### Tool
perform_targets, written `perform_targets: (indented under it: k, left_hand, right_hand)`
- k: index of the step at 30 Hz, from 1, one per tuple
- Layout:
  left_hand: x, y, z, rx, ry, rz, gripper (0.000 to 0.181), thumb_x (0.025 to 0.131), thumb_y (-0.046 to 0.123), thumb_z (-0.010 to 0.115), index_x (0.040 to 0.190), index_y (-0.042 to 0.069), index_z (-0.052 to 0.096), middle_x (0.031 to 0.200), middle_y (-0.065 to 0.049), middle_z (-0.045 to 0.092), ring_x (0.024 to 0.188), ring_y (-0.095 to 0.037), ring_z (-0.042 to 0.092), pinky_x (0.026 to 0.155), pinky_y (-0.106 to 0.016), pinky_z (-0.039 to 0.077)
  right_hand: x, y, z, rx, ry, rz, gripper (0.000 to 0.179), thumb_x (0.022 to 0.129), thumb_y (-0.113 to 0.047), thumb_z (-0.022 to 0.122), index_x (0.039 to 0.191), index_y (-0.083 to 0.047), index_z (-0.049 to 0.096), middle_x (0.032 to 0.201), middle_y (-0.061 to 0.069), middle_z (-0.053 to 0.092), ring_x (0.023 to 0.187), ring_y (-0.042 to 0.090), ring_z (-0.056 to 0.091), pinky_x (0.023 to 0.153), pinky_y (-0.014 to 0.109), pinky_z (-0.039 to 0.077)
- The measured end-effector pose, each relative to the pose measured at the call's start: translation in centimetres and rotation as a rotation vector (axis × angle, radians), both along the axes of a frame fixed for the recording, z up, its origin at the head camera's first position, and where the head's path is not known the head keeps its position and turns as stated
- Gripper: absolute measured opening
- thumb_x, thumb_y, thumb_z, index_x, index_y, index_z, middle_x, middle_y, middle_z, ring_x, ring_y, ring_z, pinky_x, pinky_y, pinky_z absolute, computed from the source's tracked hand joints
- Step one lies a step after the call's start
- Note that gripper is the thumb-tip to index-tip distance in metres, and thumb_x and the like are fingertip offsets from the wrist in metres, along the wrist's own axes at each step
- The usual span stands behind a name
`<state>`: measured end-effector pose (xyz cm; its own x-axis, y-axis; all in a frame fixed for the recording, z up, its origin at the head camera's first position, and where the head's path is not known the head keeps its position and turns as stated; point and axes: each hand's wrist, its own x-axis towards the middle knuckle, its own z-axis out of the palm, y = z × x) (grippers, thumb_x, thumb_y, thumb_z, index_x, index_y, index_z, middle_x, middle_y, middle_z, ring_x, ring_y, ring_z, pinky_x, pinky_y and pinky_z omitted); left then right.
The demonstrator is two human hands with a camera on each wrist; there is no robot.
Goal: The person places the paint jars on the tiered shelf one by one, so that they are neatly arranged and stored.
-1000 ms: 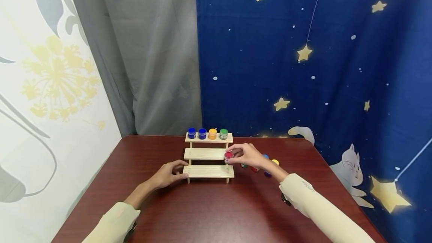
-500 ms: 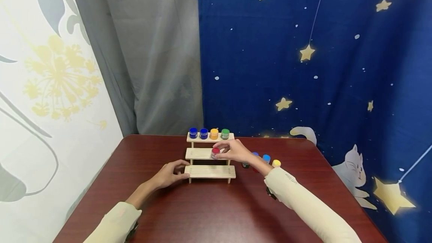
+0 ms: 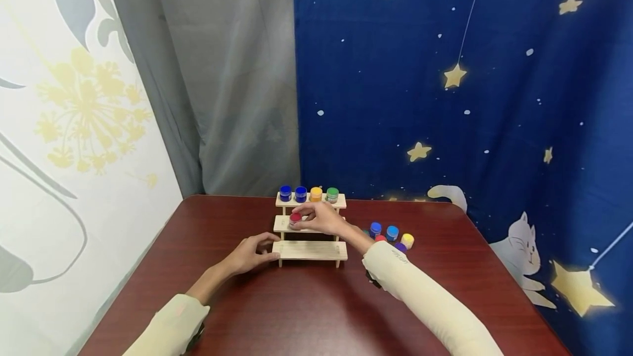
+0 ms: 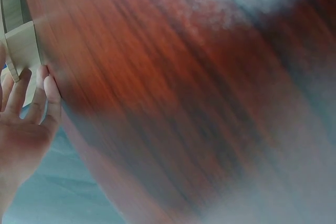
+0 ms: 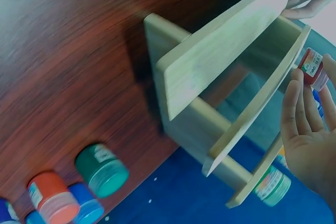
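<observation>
A three-tier wooden display stand (image 3: 310, 250) sits on the table. My left hand (image 3: 249, 255) grips the left end of its lowest tier, thumb in front and fingers behind; in the left wrist view the fingertips (image 4: 39, 80) touch the wood. My right hand (image 3: 323, 218) pinches a small red-lidded paint jar (image 3: 295, 220) at the left end of the middle tier. In the right wrist view, this jar (image 5: 312, 66) is between thumb and fingers by the tier's edge; whether it touches the wood I cannot tell. Two blue jars (image 3: 293, 194), a yellow-orange jar (image 3: 316, 194) and a green jar (image 3: 332, 195) line the top tier.
Right of the stand, several more paint jars cluster on the dark red table (image 3: 296, 306), among them a light blue jar (image 3: 392, 233) and a yellow jar (image 3: 407, 241). My right forearm partly covers the cluster. Curtains (image 3: 366, 98) hang behind the table.
My right hand has carried the red-lidded jar leftward along the middle tier, from its right end to its left end. The left hand has kept its hold on the lowest tier.
</observation>
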<state>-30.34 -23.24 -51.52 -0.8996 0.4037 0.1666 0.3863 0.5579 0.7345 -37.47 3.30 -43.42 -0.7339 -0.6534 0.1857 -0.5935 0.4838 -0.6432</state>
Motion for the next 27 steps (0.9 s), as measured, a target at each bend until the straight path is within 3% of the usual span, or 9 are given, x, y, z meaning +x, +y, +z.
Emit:
perform_targets:
  k: [1,5,8,11,27]
  left_hand:
    - [0.0,0.0,0.0,-0.001,0.003,0.000,0.039,0.096,0.030,0.077,0.129,0.013,0.066,0.127,-0.014,0.071,0.106,-0.024,0.070,0.088,-0.042,0.057]
    - [0.1,-0.1,0.0,-0.005,0.009,0.001,0.040,0.097,0.029,0.077,0.130,0.012,0.066,0.127,-0.014,0.071,0.107,-0.023,0.070,0.088,-0.042,0.057]
    - [0.2,-0.1,0.1,0.004,0.008,-0.003,0.040,0.097,0.027,0.077,0.130,0.010,0.066,0.126,-0.015,0.071,0.105,-0.023,0.070,0.087,-0.041,0.057]
    - [0.2,-0.1,0.1,0.014,0.004,-0.010,0.040,0.097,0.026,0.077,0.131,0.008,0.065,0.125,-0.015,0.071,0.104,-0.022,0.070,0.086,-0.039,0.057]
    - [-0.1,0.0,-0.2,0.015,0.005,-0.008,0.040,0.096,0.027,0.077,0.131,0.010,0.066,0.123,-0.011,0.073,0.100,-0.017,0.070,0.083,-0.032,0.056]
  right_hand:
    - [0.0,-0.3,0.0,0.001,0.004,-0.004,0.042,0.091,-0.029,0.083,0.128,-0.012,0.072,0.120,0.002,0.076,0.099,0.013,0.075,0.108,0.040,0.045]
    - [0.0,-1.5,-0.3,-0.015,-0.007,-0.020,0.042,0.091,-0.027,0.084,0.128,-0.012,0.072,0.120,0.002,0.076,0.099,0.014,0.075,0.108,0.041,0.045]
    - [-0.2,-2.4,-0.6,-0.035,-0.037,-0.022,0.042,0.090,-0.025,0.085,0.128,-0.012,0.072,0.120,0.003,0.076,0.101,0.015,0.074,0.088,0.031,0.058]
    - [-0.4,-3.0,-0.7,-0.035,-0.045,-0.026,0.042,0.090,-0.025,0.085,0.128,-0.012,0.073,0.119,0.002,0.076,0.102,0.014,0.074,0.084,0.023,0.056]
    - [-0.7,-4.0,-0.9,-0.007,-0.014,-0.035,0.041,0.090,-0.026,0.084,0.128,-0.013,0.072,0.123,0.002,0.075,0.104,0.014,0.073,0.087,0.024,0.056]
